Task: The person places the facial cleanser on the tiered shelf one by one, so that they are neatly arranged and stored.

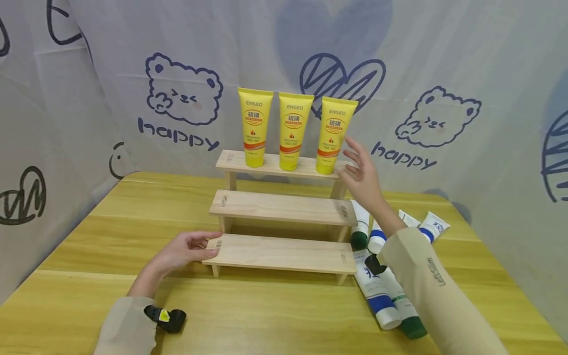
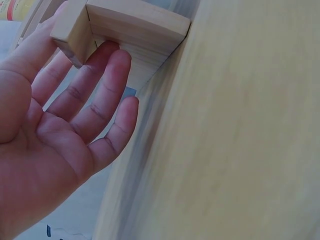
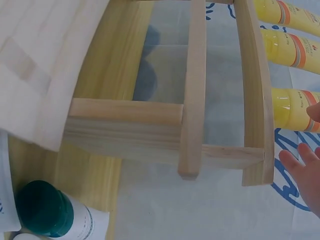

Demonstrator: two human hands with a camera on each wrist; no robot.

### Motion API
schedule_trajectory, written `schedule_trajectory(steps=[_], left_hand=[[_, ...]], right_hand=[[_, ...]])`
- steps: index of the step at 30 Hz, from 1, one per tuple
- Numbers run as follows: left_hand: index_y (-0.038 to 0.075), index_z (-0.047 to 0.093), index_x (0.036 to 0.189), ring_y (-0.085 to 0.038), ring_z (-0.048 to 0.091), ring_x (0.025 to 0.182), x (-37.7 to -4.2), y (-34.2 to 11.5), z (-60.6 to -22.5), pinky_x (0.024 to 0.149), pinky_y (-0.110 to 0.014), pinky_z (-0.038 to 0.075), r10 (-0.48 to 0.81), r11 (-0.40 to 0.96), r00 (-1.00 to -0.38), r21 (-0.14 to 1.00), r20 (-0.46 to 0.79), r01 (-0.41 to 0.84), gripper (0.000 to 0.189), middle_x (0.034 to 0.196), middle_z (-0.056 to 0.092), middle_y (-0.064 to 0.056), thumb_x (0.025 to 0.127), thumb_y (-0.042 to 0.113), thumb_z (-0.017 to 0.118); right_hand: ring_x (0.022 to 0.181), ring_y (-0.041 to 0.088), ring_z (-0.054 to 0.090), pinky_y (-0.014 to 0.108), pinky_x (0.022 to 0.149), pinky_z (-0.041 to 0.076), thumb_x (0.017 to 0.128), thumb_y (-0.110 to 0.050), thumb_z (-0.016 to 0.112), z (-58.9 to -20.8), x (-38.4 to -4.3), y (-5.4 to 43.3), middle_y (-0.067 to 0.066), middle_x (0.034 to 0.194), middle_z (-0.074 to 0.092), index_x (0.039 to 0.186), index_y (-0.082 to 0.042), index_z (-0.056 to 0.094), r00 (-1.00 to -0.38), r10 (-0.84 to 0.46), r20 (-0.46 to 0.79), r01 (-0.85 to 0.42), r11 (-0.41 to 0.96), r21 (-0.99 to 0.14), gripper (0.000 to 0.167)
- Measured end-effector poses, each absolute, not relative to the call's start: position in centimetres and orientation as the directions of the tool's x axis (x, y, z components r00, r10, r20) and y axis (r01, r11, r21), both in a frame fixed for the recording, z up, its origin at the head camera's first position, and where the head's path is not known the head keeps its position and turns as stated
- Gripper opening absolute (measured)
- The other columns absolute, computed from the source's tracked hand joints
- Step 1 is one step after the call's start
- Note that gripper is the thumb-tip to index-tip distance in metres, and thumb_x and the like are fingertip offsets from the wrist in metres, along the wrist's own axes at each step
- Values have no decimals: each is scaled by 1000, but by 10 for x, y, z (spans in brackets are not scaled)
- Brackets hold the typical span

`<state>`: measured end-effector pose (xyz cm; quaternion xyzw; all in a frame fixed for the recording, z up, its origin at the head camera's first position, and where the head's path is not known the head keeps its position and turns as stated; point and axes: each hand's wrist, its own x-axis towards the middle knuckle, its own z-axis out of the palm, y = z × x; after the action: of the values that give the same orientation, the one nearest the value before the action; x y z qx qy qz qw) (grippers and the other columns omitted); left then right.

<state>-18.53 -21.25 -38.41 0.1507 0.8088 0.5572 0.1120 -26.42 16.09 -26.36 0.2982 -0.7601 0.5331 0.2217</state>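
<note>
A three-step wooden display stand (image 1: pixel 284 207) stands on the table. Along its top step are three upright yellow tubes with caps down: a left tube (image 1: pixel 255 128), a middle tube (image 1: pixel 293 130) and a right tube (image 1: pixel 334 135). My right hand (image 1: pixel 365 177) is beside the right tube, fingers spread and loosely bent, fingertips right at its side; in the right wrist view one finger overlaps that tube (image 3: pixel 295 109). My left hand (image 1: pixel 182 251) grips the left end of the lowest step, thumb at its edge. From the left wrist view, the fingers (image 2: pixel 102 110) reach under the step (image 2: pixel 135 30).
Several white tubes lie to the stand's right, among them a blue-banded tube (image 1: pixel 377 291) and a green-capped tube (image 1: pixel 410 315), partly behind my right sleeve (image 1: pixel 435 286). A printed cloth (image 1: pixel 266 44) hangs behind the wooden table (image 1: pixel 266 315).
</note>
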Motion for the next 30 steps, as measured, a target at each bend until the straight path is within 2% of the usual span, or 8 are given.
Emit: schedule_trajectory(steps=[5,12,16,20,24,30], left_hand=[[-5,45,127,-18,47,76,-185,-213,-384,63,-29,45,370,328,-929,937,-12,119,52,87,51,-12,83,16,65],[-5,45,127,-18,47,76,-184,-214,-383,63,-30,46,365,329,-931,938,-19,110,53,87,50,-12,83,17,65],[-5,45,127,-18,47,76,-183,-213,-382,64,-30,46,360,332,-933,937,-24,104,53,87,50,-12,83,17,65],[-5,46,127,-18,47,76,-182,-212,-381,64,-30,46,358,333,-933,937,-22,106,52,87,51,-11,83,17,65],[-5,46,127,-18,47,75,-182,-212,-381,63,-30,45,357,336,-934,936,-19,109,52,86,51,-11,83,17,65],[-5,47,126,-18,46,76,-182,-212,-382,62,-29,44,358,341,-934,933,-15,115,52,87,51,-11,83,17,65]], right_hand=[[115,38,39,52,90,34,78,21,51,-255,-244,159,26,130,36,126,14,35,-712,-203,672,-700,274,-659,51],[107,39,44,51,85,39,79,17,54,-255,-232,166,29,117,47,115,16,44,-729,-237,642,-682,340,-648,37],[99,35,50,34,80,44,82,12,55,-256,-226,171,28,108,52,107,15,50,-763,-246,597,-644,360,-675,27],[92,27,52,17,71,43,84,7,55,-261,-223,180,28,102,54,102,15,53,-802,-259,538,-597,391,-701,19],[90,18,52,16,70,43,85,3,56,-273,-227,195,24,100,56,101,12,55,-821,-274,500,-570,403,-716,18],[91,16,53,16,70,45,86,-3,58,-293,-229,216,20,101,58,100,8,58,-833,-283,476,-554,428,-714,18]])
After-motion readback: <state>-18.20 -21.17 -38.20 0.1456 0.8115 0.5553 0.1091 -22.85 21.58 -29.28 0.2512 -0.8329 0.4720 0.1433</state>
